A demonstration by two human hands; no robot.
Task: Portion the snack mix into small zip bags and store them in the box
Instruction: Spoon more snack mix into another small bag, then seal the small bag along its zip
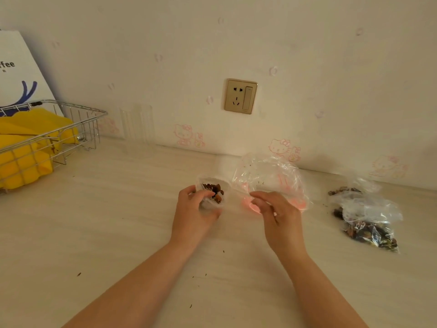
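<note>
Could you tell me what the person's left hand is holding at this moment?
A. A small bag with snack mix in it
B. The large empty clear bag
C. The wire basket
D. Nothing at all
A: the left hand curls around a small bag with brown snack mix showing inside, while the large clear bag lies by the right hand.

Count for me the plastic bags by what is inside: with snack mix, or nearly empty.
With snack mix: 2, the small bag in the left hand and the bag at the right.
Nearly empty: 1, the large clear bag by the right hand.
Total: 3
</note>
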